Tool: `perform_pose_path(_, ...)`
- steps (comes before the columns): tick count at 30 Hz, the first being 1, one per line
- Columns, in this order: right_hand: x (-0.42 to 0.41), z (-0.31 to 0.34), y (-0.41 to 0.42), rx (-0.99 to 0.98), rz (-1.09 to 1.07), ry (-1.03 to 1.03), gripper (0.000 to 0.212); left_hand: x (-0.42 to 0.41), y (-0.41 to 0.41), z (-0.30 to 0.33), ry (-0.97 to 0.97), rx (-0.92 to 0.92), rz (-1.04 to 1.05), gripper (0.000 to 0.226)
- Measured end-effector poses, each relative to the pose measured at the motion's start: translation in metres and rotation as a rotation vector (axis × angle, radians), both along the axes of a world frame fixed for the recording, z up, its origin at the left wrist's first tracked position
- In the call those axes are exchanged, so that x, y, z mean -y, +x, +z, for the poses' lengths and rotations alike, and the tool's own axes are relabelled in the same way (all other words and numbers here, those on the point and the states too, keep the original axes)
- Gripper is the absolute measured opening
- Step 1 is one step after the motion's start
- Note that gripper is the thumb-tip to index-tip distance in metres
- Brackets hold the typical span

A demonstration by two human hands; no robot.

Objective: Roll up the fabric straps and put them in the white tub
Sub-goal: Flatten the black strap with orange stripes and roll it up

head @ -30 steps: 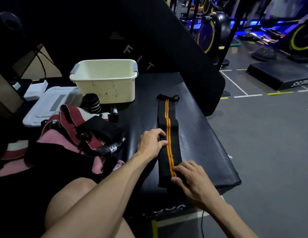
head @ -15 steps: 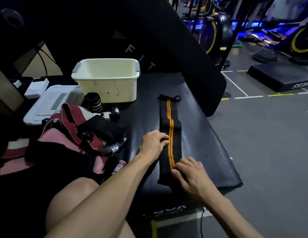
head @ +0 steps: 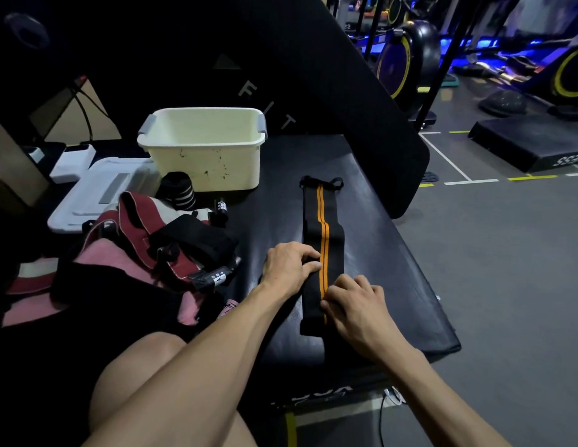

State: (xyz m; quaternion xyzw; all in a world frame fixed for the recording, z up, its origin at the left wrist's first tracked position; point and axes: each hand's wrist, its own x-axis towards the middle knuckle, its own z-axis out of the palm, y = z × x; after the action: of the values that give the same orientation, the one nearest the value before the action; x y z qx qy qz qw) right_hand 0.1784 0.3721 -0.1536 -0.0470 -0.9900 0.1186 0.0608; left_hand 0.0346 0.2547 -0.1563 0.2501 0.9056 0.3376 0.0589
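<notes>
On the black tabletop, both hands press a black strap with orange stripes.
Left hand and right hand curl fingers onto its near end; white tub stands well beyond, beside a rolled strap.

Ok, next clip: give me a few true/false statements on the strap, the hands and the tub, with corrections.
1. The black strap with orange stripes lies flat on the black bench. True.
2. The strap sits inside the white tub. False: it lies on the bench, right of the tub.
3. Both the left hand and the right hand touch the strap. True.
4. The tub is lying on its side. False: it stands upright.
</notes>
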Motion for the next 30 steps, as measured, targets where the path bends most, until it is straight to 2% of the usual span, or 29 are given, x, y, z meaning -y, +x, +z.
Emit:
perform_pose_path(4,0.006,-0.005,-0.001,-0.204,0.009,-0.028,0.003,0.000,-0.003,0.001,-0.032,0.013,0.012,0.025)
perform_pose_path(7,0.007,-0.014,0.003,-0.386,0.010,0.032,0.018,0.000,-0.005,0.001,-0.020,0.010,0.018,0.026)
perform_pose_path(9,0.006,-0.019,0.010,-0.441,0.059,0.038,0.027,0.000,-0.006,0.000,-0.022,0.010,0.020,0.026)
perform_pose_path(15,-0.005,-0.028,0.022,-0.344,0.170,0.094,0.040,-0.001,-0.009,0.000,-0.031,0.026,0.017,0.025)
perform_pose_path(19,-0.005,-0.019,0.010,-0.276,0.173,0.121,0.031,0.000,-0.007,0.001,-0.014,0.041,0.018,0.025)
perform_pose_path(22,-0.007,-0.005,0.003,-0.116,0.196,0.118,0.035,0.002,-0.004,0.004,-0.012,0.036,0.018,0.024)
perform_pose_path(26,-0.001,0.011,0.004,0.073,0.271,0.108,0.056,0.007,-0.001,0.016,-0.156,0.078,-0.115,0.023)
perform_pose_path(30,0.009,0.010,0.016,0.091,0.248,0.103,0.064,0.011,-0.002,0.026,-0.280,-0.002,-0.213,0.028)
